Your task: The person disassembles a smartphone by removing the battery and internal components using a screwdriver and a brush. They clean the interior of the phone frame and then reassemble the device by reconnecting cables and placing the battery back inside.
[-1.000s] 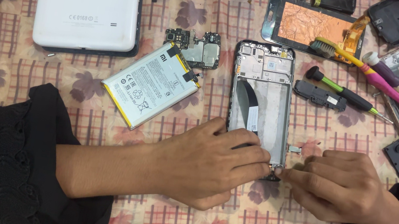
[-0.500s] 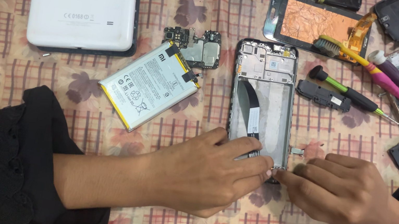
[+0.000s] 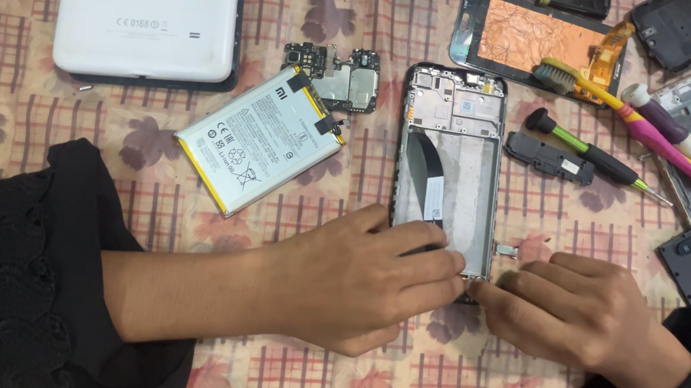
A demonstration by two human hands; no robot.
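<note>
Fingers (image 3: 430,266) of the left hand (image 3: 349,290) lie flat, pressing on the lower end of the opened phone frame (image 3: 450,169), beside a black ribbon strip (image 3: 423,174). Right hand (image 3: 587,317) is curled, its fingertips pinching the frame's bottom corner; whether they grip anything small cannot be told. Up and left lies a battery (image 3: 260,140); up and right, a screwdriver (image 3: 593,155).

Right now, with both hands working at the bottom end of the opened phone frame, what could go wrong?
The left hand covers the lower end of the phone frame, close to the loose black flex ribbon; a slip could crease it. The right hand works at the bottom corner, and the tiny part beside the frame could get knocked away. The battery lies bare nearby.
</note>
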